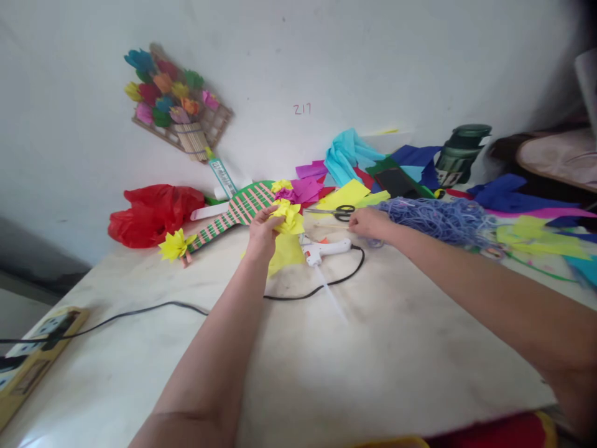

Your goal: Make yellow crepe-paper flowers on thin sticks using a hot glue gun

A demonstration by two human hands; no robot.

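Observation:
My left hand (pixel 265 233) is closed, pinching a yellow crepe paper flower (pixel 290 215). Beyond it lies a guitar-shaped craft (pixel 249 204) in green with pale strips, with a second yellow flower (pixel 175 244) at its narrow end. My right hand (pixel 369 223) has its fingers pressed together on the end of a thin pale stick (pixel 336 226). Just beside those fingers are black-handled scissors (pixel 344 212). Between and below my hands, a white hot glue gun (pixel 321 250) rests on the table with a glue stick (pixel 332 292) poking out of its back. Yellow paper (pixel 285 255) lies by the gun.
A black cord runs from the glue gun toward a power strip (pixel 40 354) at left. Purple-blue shredded strands (pixel 433 219), coloured paper (pixel 352 155) and a dark green bottle (pixel 463 155) crowd the back right. A red plastic bag (pixel 156 214) sits back left; a flower decoration (pixel 175 93) leans on the wall.

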